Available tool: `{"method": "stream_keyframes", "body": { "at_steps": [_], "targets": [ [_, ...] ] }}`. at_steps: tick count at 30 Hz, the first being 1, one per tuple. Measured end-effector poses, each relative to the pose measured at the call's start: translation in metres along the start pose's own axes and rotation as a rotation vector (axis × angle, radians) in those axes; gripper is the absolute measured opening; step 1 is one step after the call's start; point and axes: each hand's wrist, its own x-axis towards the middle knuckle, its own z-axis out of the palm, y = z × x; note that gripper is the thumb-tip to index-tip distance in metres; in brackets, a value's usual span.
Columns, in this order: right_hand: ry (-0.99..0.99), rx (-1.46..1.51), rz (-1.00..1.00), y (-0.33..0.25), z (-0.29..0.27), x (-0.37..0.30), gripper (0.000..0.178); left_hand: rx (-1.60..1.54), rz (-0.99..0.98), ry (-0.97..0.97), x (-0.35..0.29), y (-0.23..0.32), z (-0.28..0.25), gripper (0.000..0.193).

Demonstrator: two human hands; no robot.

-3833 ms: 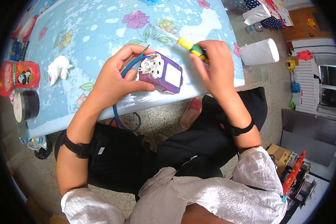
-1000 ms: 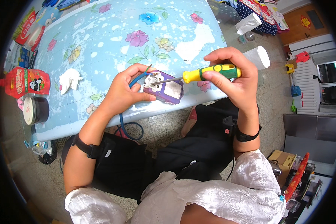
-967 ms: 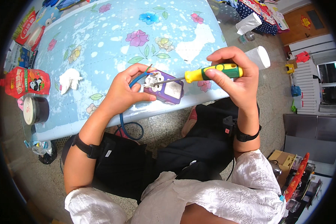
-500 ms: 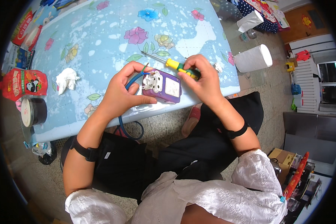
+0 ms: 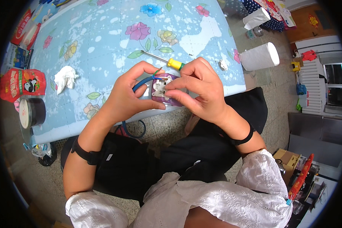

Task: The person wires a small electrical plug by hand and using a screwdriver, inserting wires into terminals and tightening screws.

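Observation:
A purple socket module (image 5: 161,91) with white inner parts sits at the near edge of the flowered table (image 5: 102,41). My left hand (image 5: 127,95) grips its left side, where a blue cable (image 5: 138,84) with thin coloured wires enters it. My right hand (image 5: 199,89) covers its right side, fingertips pressing on the white parts. A screwdriver (image 5: 167,62) with a yellow and green handle lies on the table just behind my right hand, touched by neither hand.
A crumpled white tissue (image 5: 65,78) lies to the left, beside a red snack bag (image 5: 22,83) and a dark tape roll (image 5: 31,112). A white cylinder bin (image 5: 260,56) stands on the floor to the right. The blue cable loops down under the table edge (image 5: 135,131).
My right hand held the screwdriver at the module, then laid it on the table. Now both hands hold the module.

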Motion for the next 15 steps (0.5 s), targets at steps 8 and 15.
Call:
{"method": "stream_keyframes", "body": {
  "at_steps": [8, 15],
  "targets": [
    [-0.079, -0.003, -0.007, -0.0025, 0.0014, 0.0022, 0.018, 0.038, 0.017, 0.008, 0.0012, -0.003, 0.0023, 0.067],
    [-0.147, 0.01, -0.002, -0.0083, -0.0031, 0.0086, 0.016, 0.042, -0.002, 0.006, 0.0003, -0.0004, 0.0034, 0.064]
  ]
}}
